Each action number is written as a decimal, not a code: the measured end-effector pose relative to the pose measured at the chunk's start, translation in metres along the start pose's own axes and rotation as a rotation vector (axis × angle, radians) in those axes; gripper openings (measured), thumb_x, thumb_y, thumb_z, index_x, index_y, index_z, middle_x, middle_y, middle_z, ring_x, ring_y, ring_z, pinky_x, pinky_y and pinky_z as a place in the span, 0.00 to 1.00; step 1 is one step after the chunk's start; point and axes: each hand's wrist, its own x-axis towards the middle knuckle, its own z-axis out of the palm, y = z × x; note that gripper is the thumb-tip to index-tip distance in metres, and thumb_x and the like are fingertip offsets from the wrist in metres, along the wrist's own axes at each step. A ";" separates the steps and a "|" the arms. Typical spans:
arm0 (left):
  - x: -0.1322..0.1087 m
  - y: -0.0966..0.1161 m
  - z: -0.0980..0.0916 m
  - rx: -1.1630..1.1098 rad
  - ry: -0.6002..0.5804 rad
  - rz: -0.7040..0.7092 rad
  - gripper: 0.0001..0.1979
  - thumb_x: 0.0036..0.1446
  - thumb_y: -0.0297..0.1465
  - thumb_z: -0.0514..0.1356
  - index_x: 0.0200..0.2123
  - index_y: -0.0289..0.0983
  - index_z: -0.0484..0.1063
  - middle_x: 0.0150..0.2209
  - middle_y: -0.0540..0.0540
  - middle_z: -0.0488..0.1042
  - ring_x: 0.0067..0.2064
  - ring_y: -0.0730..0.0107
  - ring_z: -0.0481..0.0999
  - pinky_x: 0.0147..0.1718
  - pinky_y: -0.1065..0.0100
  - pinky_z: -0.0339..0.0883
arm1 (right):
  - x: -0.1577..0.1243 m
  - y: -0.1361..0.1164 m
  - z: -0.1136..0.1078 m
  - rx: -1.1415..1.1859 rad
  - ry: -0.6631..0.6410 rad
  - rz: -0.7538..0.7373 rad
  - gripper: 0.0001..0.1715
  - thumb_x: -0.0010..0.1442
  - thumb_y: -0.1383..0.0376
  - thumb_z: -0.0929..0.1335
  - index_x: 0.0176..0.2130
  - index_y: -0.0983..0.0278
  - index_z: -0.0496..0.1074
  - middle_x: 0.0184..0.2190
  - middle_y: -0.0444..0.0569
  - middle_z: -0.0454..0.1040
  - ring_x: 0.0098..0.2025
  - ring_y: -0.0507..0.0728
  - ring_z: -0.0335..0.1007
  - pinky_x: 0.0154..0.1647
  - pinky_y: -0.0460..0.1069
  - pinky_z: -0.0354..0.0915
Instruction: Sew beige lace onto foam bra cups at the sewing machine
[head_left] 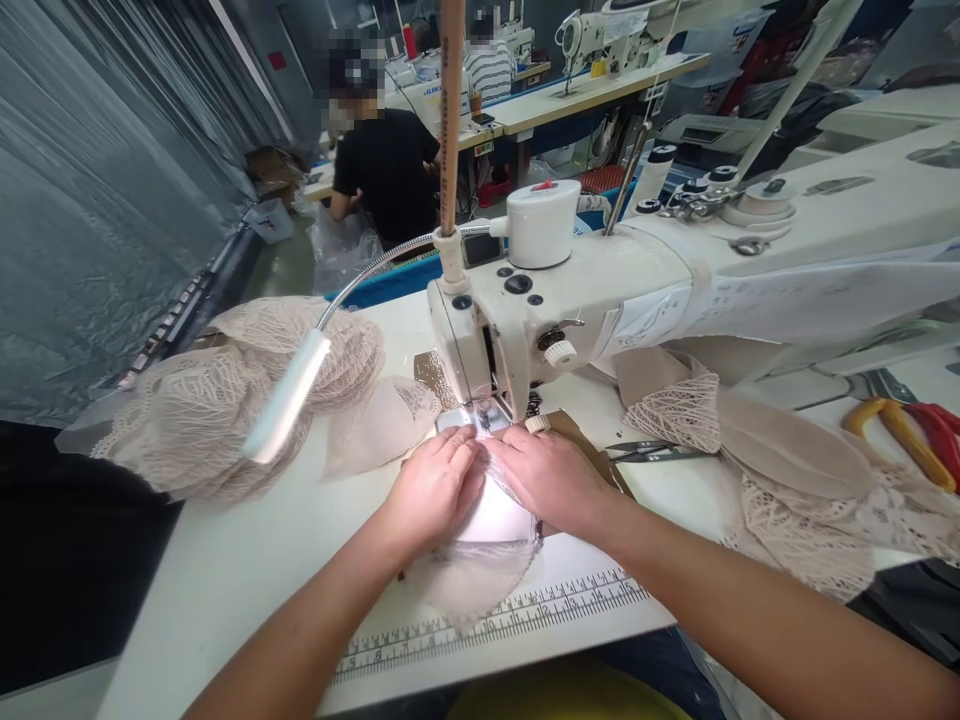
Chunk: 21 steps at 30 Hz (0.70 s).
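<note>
Under the head of a white sewing machine (487, 300), a beige lace piece (476, 580) lies on the machine bed, its scalloped edge hanging toward me. My left hand (441, 485) presses the fabric from the left, fingers together and bent close to the presser foot (484, 415). From the right, my right hand (559, 480) pinches and holds the same fabric, its fingertips close to the left ones. Fingers cover much of the stitching spot. Left of the needle lies another beige lace cup piece (386, 425), touched by neither hand.
Lace pieces are heaped (202, 410) at the left under a lit gooseneck lamp (289, 395). To the right lie thread snips (660, 452), beige cup pieces (787, 440) and yellow-and-red-handled scissors (900, 435). A ruler strip (487, 628) runs along the table's front. Beyond, a person in black (386, 170) sits.
</note>
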 end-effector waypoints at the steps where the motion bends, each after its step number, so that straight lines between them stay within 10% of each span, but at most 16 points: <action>1: 0.000 -0.002 0.000 0.004 -0.003 0.009 0.18 0.61 0.31 0.51 0.52 0.29 0.66 0.54 0.33 0.69 0.56 0.52 0.67 0.54 0.52 0.65 | -0.001 0.000 0.000 -0.003 0.006 -0.002 0.14 0.60 0.72 0.62 0.44 0.65 0.73 0.32 0.49 0.72 0.33 0.55 0.66 0.31 0.50 0.57; 21: 0.014 -0.032 -0.012 0.054 -0.126 0.159 0.21 0.60 0.30 0.51 0.55 0.29 0.65 0.54 0.35 0.69 0.56 0.53 0.67 0.55 0.51 0.62 | 0.004 0.005 -0.002 0.065 -0.030 0.087 0.15 0.60 0.73 0.60 0.40 0.63 0.74 0.31 0.49 0.74 0.31 0.55 0.67 0.30 0.48 0.56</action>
